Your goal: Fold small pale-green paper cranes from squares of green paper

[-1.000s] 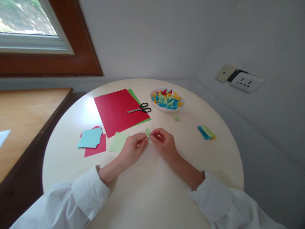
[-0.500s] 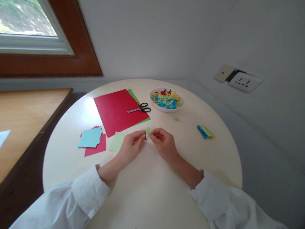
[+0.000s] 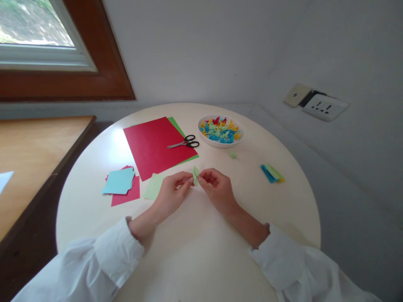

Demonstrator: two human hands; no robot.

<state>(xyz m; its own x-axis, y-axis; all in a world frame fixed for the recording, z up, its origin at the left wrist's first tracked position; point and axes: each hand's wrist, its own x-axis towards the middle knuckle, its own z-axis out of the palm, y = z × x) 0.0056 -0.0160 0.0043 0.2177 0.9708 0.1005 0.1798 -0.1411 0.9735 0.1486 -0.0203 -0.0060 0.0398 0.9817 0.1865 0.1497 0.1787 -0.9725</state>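
Note:
Between my two hands a small folded piece of light green paper [image 3: 195, 175] stands upright above the round table. My left hand [image 3: 174, 188] pinches its left side with thumb and fingers. From the other side my right hand [image 3: 218, 188] pinches it the same way. The exact folds are too small to make out. Partly behind my left hand lies a flat light green paper square [image 3: 153, 186]. A small folded light green paper figure [image 3: 233, 155] rests beyond my right hand.
A white bowl [image 3: 221, 145] of colourful folded paper figures stands at the back. Black-handled scissors [image 3: 185, 143] lie on large red paper [image 3: 151, 147] over green. Light blue squares [image 3: 118, 181] top pink ones at left. Folded coloured strips [image 3: 271, 173] lie right on the white table [image 3: 201, 251].
The folded green paper has turned slightly between my fingertips. Both hands stay in nearly the same place, and the view has shifted a tiny bit.

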